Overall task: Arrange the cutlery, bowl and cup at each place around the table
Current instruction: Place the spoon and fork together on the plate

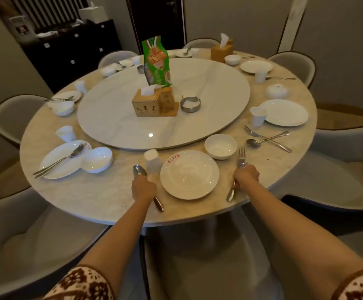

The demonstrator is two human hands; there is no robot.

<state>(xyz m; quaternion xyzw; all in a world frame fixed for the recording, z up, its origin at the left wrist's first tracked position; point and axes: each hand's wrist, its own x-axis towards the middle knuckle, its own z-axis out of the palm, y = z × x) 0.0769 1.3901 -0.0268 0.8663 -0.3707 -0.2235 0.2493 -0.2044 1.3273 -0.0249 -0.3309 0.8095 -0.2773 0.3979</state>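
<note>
A white plate (189, 174) with a red mark sits at the near place on the round marble table (94, 191). My left hand (143, 188) is shut on a spoon (139, 171) lying left of the plate. Right of the plate, my right hand (246, 176) is shut on a fork (241, 155) with its tines pointing away. A white cup (153, 160) stands upside down beyond the plate's left edge. A white bowl (220, 146) stands beyond its right edge.
A lazy Susan (208, 87) carries a tissue box (146, 105), a green packet (156, 61) and a metal ashtray (190, 103). The other places hold plates, bowls, cups and loose cutlery; a crossed fork and spoon (267, 139) lie at right. Grey chairs ring the table.
</note>
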